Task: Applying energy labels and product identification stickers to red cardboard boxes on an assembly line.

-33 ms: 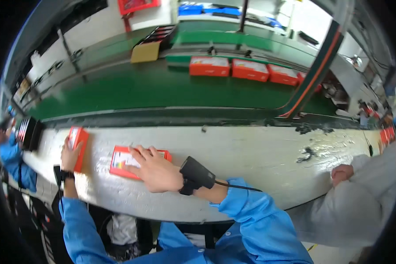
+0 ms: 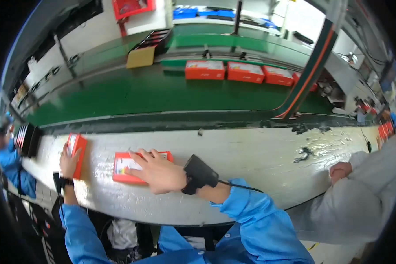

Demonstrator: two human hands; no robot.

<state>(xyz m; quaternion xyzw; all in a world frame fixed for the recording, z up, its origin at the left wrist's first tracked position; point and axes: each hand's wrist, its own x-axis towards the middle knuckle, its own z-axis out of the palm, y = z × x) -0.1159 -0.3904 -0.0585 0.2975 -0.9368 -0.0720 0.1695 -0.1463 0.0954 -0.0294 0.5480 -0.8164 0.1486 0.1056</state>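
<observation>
Our right hand (image 2: 159, 172) lies flat, fingers spread, on a red box (image 2: 123, 167) on the counter (image 2: 259, 163); our left hand (image 2: 68, 162) grips another box (image 2: 78, 152) (tilted on edge). Next we likely need a firm hold to lift.

Flat box (image 2: 127, 166) on workbench (image 2: 251, 154); upright box (image 2: 77, 152) left; conveyor (image 2: 163, 90) behind.

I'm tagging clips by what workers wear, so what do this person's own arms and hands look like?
Both arms are in loose bright blue sleeves reaching to the wrists. The hands are bare, without gloves. The right hand has a black boxy device strapped at the wrist, with a thin black cable running back over the sleeve. The left hand has a black wristband.
</observation>
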